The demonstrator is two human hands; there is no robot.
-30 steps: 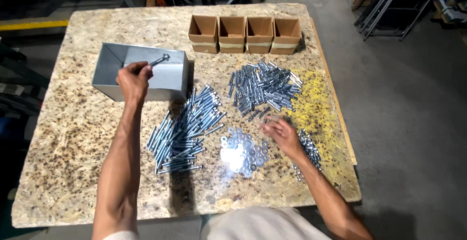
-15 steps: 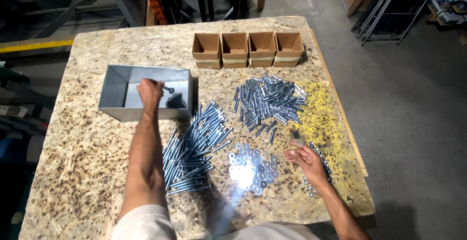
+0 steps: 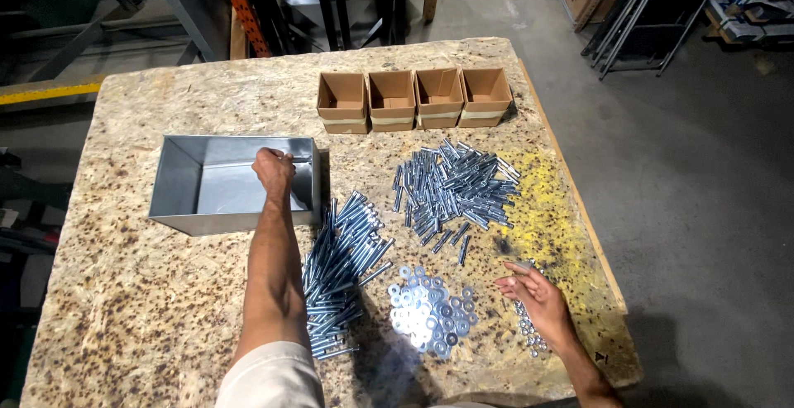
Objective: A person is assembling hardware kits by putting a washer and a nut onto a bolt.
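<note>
My left hand [image 3: 273, 170] reaches into the open grey metal bin [image 3: 178, 185] and is shut on a bolt [image 3: 298, 158] held just over the bin's floor near its right wall. My right hand [image 3: 536, 294] hovers at the table's right side above a small heap of nuts [image 3: 526, 332]. Its fingers are drawn together and pinch what looks like one small nut [image 3: 522, 266]. Between my arms lie a pile of long bolts [image 3: 341, 267] and a patch of washers [image 3: 426, 310].
A heap of shorter bolts [image 3: 453, 185] lies right of the bin. Four open cardboard boxes [image 3: 413, 98] stand in a row at the far edge. The chipboard table [image 3: 149, 300] has a yellow stain [image 3: 546, 209] by its right edge; concrete floor lies beyond.
My left hand has dropped from the bin's rim down into the bin with the bolt. My right hand has slid from beside the washers rightward to the nuts.
</note>
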